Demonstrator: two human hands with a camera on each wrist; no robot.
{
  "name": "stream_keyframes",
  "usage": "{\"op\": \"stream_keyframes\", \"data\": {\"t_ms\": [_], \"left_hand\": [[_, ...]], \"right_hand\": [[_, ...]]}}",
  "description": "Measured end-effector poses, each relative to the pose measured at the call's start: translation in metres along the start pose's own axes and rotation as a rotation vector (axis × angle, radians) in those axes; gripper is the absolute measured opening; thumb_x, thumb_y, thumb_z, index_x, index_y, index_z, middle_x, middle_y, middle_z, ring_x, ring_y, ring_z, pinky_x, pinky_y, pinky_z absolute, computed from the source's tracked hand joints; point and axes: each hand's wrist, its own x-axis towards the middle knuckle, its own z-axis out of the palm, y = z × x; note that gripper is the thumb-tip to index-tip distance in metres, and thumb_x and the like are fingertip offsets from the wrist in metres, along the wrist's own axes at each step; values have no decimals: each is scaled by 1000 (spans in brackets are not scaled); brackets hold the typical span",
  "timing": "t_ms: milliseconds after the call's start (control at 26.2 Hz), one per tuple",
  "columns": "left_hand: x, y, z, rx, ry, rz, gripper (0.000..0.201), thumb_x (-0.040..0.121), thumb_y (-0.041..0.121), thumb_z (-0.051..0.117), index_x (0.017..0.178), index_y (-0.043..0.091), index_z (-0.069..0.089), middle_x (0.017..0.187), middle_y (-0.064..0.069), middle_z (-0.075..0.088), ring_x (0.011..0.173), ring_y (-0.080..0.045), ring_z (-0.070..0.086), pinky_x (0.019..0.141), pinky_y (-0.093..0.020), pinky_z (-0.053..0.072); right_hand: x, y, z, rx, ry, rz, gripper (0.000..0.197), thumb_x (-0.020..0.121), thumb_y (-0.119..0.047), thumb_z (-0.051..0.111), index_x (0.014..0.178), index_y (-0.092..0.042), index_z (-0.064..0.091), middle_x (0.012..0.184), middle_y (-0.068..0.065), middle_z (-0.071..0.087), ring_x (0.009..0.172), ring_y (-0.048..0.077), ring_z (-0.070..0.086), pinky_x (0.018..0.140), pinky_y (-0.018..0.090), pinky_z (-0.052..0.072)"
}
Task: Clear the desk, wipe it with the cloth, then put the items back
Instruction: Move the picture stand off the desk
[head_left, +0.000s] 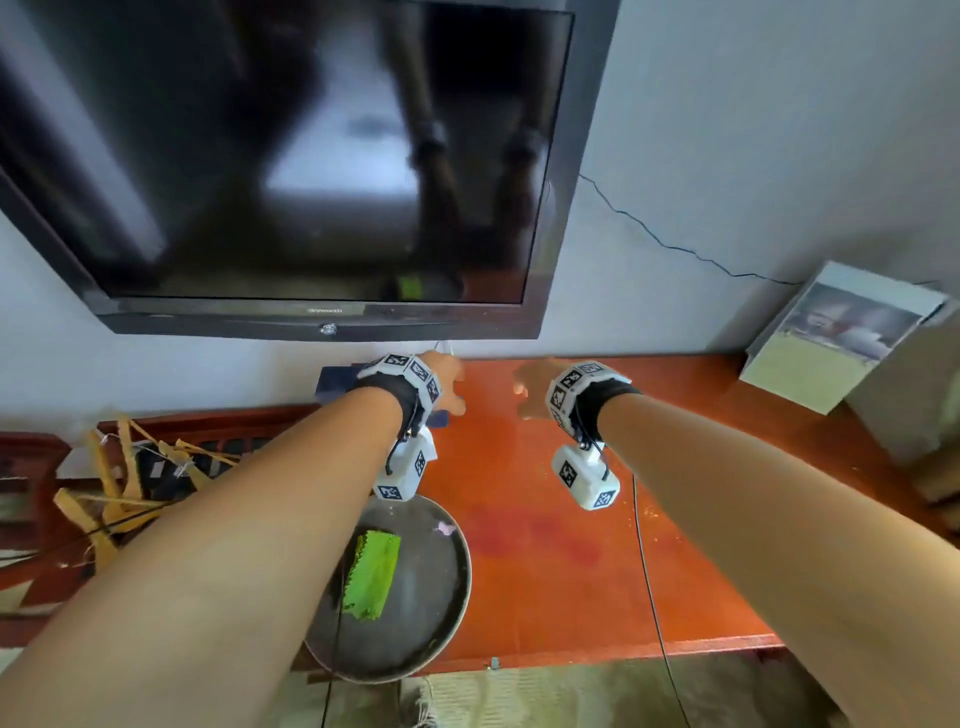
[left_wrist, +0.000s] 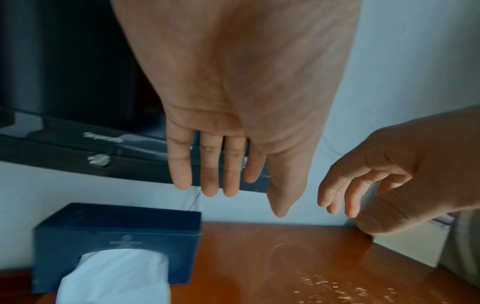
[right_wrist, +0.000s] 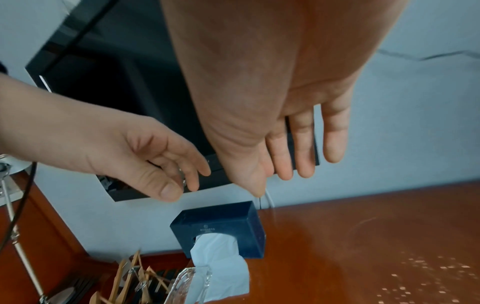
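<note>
Head view shows both empty, loosely spread hands, left hand (head_left: 441, 376) and right hand (head_left: 530, 389), over the dark blue tissue box (left_wrist: 116, 236) at the orange tabletop's (head_left: 571, 545) rear: probably clearing, so grip next.

Cloth (head_left: 372, 574) in tray (head_left: 436, 644), desk (head_left: 571, 571) left.

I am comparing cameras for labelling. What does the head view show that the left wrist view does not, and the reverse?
Only the head view shows the green cloth lying on the round tray, and the hangers left of the desk. Only the left wrist view shows the white tissue coming out of the tissue box. Both show the left hand and right hand, open and empty, above the desk, and the TV.
</note>
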Motion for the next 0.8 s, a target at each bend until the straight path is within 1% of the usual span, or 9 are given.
{"op": "stream_keyframes", "data": {"t_ms": [76, 152, 229, 343, 419, 495, 610, 686, 800], "left_hand": [[-15, 46, -7, 35, 55, 25, 53, 84, 44, 67, 126, 14, 60, 117, -5, 66, 102, -28, 63, 87, -37, 53], [-27, 86, -17, 63, 73, 64, 53, 82, 46, 67, 124, 14, 61, 112, -5, 68, 99, -28, 65, 87, -40, 55], [-36, 125, -30, 69, 116, 99, 55, 82, 47, 67, 127, 19, 60, 117, -5, 65, 101, -28, 64, 86, -38, 54], [-52, 188, -49, 53, 171, 175, 60, 84, 44, 69, 136, 20, 53, 128, -4, 60, 110, -26, 61, 83, -30, 48], [-52, 217, -61, 45, 188, 209, 61, 84, 44, 70, 136, 19, 53, 127, -3, 62, 110, -26, 60, 83, -30, 47], [-50, 241, -69, 44, 201, 244, 61, 82, 47, 70, 134, 19, 54, 125, -4, 63, 109, -26, 61, 89, -34, 50], [-38, 283, -78, 58, 215, 301, 60, 81, 48, 69, 132, 20, 56, 123, -4, 64, 107, -26, 61, 91, -38, 51], [-26, 305, -82, 56, 213, 330, 59, 81, 47, 69, 132, 20, 57, 122, -3, 64, 107, -26, 61, 92, -39, 51], [-2, 338, -84, 46, 206, 374, 57, 80, 44, 70, 130, 20, 58, 120, -2, 65, 104, -25, 62, 91, -37, 52]], "right_hand": [[-45, 28, -4, 12, 30, 32, 48, 86, -40, 63, 131, -24, 56, 133, 0, 57, 115, 26, 59, 93, 42, 50], [-76, 57, -6, 33, 50, 57, 47, 86, -37, 65, 130, -23, 58, 129, 1, 60, 114, 26, 60, 92, 41, 51], [-107, 84, -10, 35, 77, 85, 45, 86, -35, 65, 128, -23, 60, 127, 1, 61, 113, 26, 61, 94, 43, 50], [-153, 133, -13, 34, 111, 163, 43, 85, -37, 66, 127, -26, 59, 126, -2, 60, 112, 24, 60, 92, 41, 50], [-174, 157, -17, 31, 129, 189, 41, 85, -37, 67, 125, -29, 60, 127, -5, 58, 113, 23, 59, 92, 39, 50], [-191, 178, -19, 22, 147, 212, 40, 84, -37, 65, 123, -30, 60, 127, -5, 59, 111, 22, 60, 91, 39, 51], [-212, 213, -17, 20, 180, 268, 39, 85, -36, 61, 124, -31, 59, 124, -4, 60, 105, 22, 62, 86, 38, 54], [-217, 235, -13, 12, 176, 290, 40, 88, -34, 58, 127, -27, 58, 125, -2, 59, 107, 23, 61, 85, 36, 53], [-219, 271, -5, 17, 160, 316, 43, 93, -32, 55, 134, -21, 53, 130, 2, 58, 113, 25, 59, 89, 37, 52]]}}
